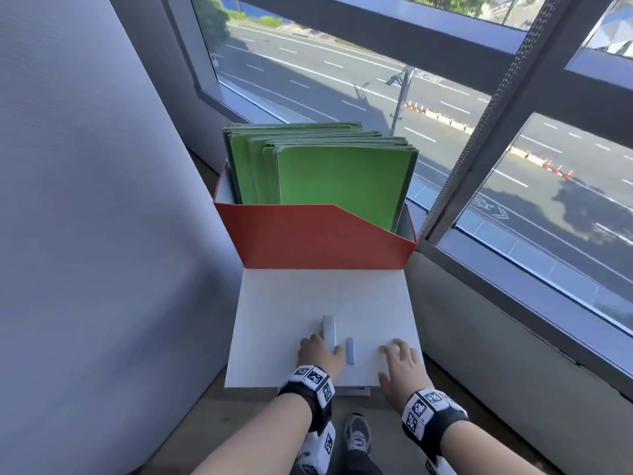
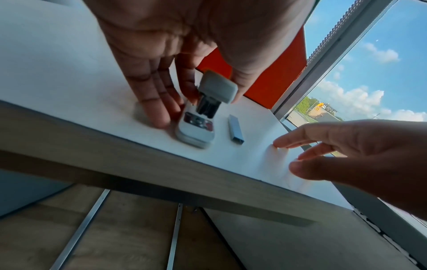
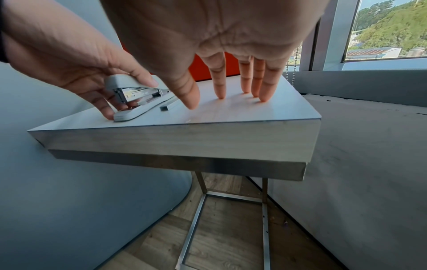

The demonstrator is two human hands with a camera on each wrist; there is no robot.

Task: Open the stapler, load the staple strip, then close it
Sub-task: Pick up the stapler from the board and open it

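A light grey stapler point(image 1: 329, 329) lies on the small white table point(image 1: 308, 293), its length running away from me. My left hand point(image 1: 321, 347) grips it near its close end: the thumb lies on the top cover point(image 3: 129, 80) and the fingers point(image 2: 157, 109) touch the base on the far side. The cover sits down over the metal magazine point(image 3: 138, 94). A grey staple strip point(image 1: 350, 351) lies loose just right of the stapler point(image 2: 196, 126). My right hand point(image 1: 394, 351) is open, its fingertips point(image 3: 242, 89) resting on the table right of the strip point(image 2: 235, 130).
An orange file box point(image 1: 318, 234) with several green folders point(image 1: 342, 176) stands on the table's far half. A curved white wall point(image 1: 85, 200) is close on the left; a grey ledge point(image 1: 496, 337) and a window are on the right. My shoe point(image 1: 358, 433) shows under the table's near edge.
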